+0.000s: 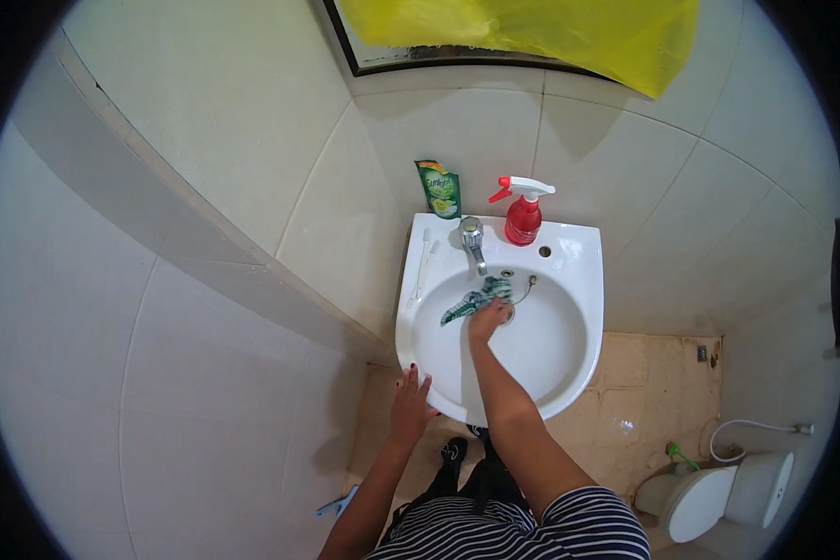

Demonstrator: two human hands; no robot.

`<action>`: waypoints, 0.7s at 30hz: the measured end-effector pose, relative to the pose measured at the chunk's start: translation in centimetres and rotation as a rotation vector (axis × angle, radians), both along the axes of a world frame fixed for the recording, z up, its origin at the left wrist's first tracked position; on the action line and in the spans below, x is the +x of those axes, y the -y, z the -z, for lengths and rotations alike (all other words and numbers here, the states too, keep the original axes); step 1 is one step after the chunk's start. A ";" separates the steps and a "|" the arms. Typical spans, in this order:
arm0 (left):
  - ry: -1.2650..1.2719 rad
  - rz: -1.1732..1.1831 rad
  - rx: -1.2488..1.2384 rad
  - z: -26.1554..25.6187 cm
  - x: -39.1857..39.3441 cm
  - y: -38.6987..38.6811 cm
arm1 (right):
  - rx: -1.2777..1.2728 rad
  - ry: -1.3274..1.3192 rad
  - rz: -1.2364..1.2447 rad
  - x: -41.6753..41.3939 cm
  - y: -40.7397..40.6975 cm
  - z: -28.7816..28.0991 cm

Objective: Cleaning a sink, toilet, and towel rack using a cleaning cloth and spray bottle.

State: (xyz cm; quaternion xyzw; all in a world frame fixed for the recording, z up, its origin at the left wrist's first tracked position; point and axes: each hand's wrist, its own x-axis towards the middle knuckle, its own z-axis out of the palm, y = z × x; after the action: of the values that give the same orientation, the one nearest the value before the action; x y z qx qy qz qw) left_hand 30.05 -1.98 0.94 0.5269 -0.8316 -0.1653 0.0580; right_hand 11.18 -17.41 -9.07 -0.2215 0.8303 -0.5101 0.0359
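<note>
A white ceramic washbasin [579,241] is in front of me on the wall. My right hand [488,322] reaches into its bowl and holds a green-and-white checked cloth [477,298] against the inner back wall, above the drain. The cloth is bunched at one end, and a loose tail trails to the left. At the front left of the basin, my left hand [411,406] rests against the outer rim with its fingers apart and nothing held. A chrome tap [472,238] stands just behind the cloth. Part of the drain [509,317] is hidden by my right hand.
Behind the tap are a green Sunlight pouch [441,190] and a red spray bottle [523,222]. Two white toothbrushes [423,264] lie on the left ledge. Yellow plastic [532,28] hangs over a framed mirror [392,61]. A toilet [700,502] is at lower right.
</note>
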 end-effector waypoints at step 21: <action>-0.091 0.144 -0.095 1.7 0.0 0.7 | 0.842 -0.083 -0.849 -5.6 -16.5 -0.9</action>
State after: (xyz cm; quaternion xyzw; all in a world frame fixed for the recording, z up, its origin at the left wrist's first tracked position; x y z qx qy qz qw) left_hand 30.03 -2.72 -0.75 0.4544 -0.8708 -0.1533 0.1084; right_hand 5.55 -0.93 -8.17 -0.5205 0.8005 -0.0693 0.2889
